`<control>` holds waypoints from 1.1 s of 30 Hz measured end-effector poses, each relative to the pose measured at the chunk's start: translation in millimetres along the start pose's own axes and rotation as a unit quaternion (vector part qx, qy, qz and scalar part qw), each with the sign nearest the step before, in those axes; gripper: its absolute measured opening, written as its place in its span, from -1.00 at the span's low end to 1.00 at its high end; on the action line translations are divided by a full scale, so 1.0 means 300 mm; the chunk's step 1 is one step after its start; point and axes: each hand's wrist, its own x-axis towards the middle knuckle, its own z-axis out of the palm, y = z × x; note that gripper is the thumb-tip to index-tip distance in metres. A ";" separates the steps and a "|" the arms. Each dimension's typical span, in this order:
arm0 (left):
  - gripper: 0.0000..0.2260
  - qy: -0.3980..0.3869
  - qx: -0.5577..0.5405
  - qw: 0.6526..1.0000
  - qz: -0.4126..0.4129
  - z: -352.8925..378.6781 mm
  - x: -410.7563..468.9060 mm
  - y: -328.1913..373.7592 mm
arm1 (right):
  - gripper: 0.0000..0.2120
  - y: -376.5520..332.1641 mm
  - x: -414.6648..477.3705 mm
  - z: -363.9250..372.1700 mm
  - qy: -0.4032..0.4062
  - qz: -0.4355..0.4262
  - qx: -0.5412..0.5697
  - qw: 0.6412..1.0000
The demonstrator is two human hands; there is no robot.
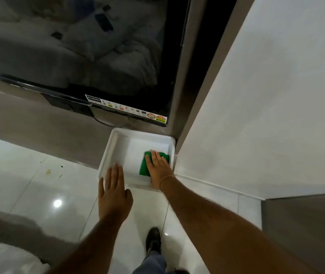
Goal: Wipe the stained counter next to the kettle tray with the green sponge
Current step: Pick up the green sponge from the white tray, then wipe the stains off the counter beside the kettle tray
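Note:
The green sponge (145, 167) lies inside a white tray (116, 144), against its right wall. My right hand (158, 171) presses flat on the sponge, fingers stretched over it and covering most of its right half. My left hand (113, 192) rests flat on the tray's near left rim, fingers straight and together, holding nothing. Yellowish and dark stains (48, 172) mark the glossy white surface left of the tray. No kettle is in view.
A large dark television (74, 46) hangs just above and behind the tray, with a sticker strip along its lower edge. A white wall panel (256, 95) rises directly right of the tray. My shoe (153, 241) stands on glossy white tiles below.

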 end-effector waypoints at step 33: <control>-0.30 -0.010 -0.065 0.957 0.283 0.115 -0.118 1.017 | -0.48 0.590 -0.880 -0.096 0.287 0.329 0.247 0.865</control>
